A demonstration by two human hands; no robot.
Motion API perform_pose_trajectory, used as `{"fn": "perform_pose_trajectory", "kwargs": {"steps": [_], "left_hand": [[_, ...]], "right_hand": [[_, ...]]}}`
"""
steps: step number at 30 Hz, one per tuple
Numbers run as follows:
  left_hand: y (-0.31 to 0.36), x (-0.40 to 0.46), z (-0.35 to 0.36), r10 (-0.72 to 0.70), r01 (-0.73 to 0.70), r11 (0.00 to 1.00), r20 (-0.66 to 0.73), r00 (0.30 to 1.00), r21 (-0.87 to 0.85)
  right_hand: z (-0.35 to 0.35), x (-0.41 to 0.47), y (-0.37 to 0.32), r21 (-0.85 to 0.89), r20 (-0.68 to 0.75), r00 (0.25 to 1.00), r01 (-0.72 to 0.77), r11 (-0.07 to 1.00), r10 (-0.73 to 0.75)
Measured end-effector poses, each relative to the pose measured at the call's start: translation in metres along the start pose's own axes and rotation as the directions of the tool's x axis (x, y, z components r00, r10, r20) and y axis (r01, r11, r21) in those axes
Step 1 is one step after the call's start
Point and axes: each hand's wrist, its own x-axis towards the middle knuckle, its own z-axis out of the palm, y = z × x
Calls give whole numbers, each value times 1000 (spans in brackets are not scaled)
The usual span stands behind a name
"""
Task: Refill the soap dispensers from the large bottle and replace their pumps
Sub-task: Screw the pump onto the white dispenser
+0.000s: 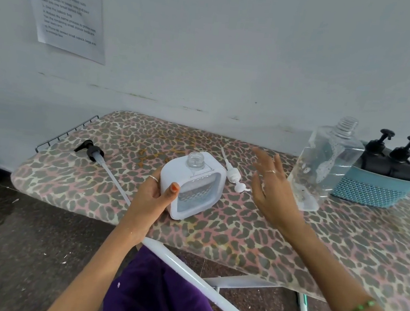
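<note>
A white square soap dispenser [191, 184] with an open clear neck stands on the leopard-print board, and my left hand [153, 195] grips its left side. Its white pump [233, 174] lies flat on the board just to the right of it. My right hand [271, 186] hovers with fingers spread between that pump and the large clear bottle [323, 166], touching neither. The large bottle stands uncapped, partly filled with clear liquid and some foam. A black pump with a long white tube [98, 156] lies on the board at the left.
A teal basket [380, 194] at the right holds two black pump dispensers [391, 160]. The ironing board [241, 234] stands against a white wall that bears a printed sheet [70, 9]. Its white metal legs [188, 266] cross below, near my purple clothing.
</note>
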Motion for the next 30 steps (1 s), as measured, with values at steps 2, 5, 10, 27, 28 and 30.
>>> {"fn": "perform_pose_trajectory", "kwargs": {"steps": [2, 5, 10, 27, 28, 30], "left_hand": [[0, 1, 0, 1, -1, 1000, 2, 1000, -3], [0, 1, 0, -14, 14, 1000, -9, 1000, 11], [1, 0, 0, -25, 25, 1000, -11, 1000, 7], [2, -2, 0, -4, 4, 1000, 2, 1000, 3], [2, -2, 0, -1, 1, 1000, 1, 1000, -7], [3, -2, 0, -1, 1, 1000, -1, 1000, -14]], "right_hand": [[1, 24, 7, -129, 112, 990, 99, 987, -85], [3, 49, 14, -284, 397, 910, 244, 927, -118], [11, 65, 15, -332, 530, 830, 390, 859, -172], [-55, 48, -74, 896, -257, 957, 183, 405, 136], [-57, 48, -80, 908, -242, 963, 182, 378, 118], [-57, 46, -88, 915, -206, 975, 162, 370, 81]]}}
